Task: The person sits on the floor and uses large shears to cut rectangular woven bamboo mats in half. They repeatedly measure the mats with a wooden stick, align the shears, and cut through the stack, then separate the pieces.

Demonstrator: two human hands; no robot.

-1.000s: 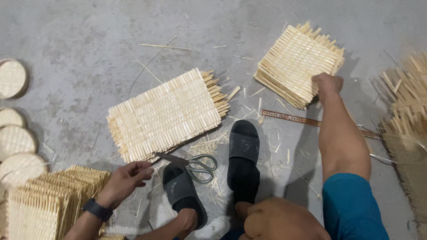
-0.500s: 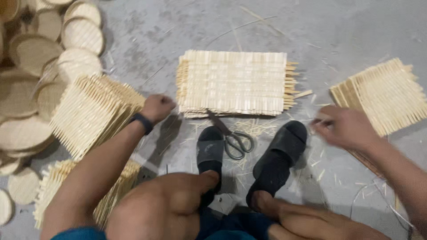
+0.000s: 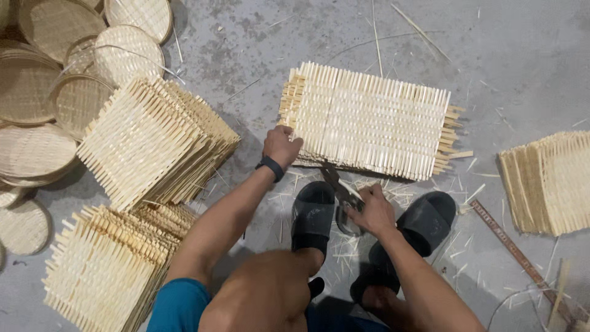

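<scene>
- Directly ahead of you, the woven bamboo mat (image 3: 369, 120) lies flat on the grey concrete floor (image 3: 522, 55), just beyond both black sandals (image 3: 313, 212).
- Your left hand (image 3: 281, 146) rests on the mat's near left corner, fingers curled together, pressing on the edge.
- Your right hand (image 3: 370, 209) is closed around the handles of the scissors (image 3: 340, 187); their blades point up toward the mat's near edge, tips at or just under it.
- Mat: pale yellow, rectangular, tight weave, loose strip ends sticking out along all sides.
- No containers seen; similar mats sit in stacks at your left (image 3: 153, 141) and right (image 3: 550, 181).
- Round woven trays (image 3: 37, 92) lie piled at far left.
- Bamboo trimmings (image 3: 393, 190) scatter around the sandals.
</scene>
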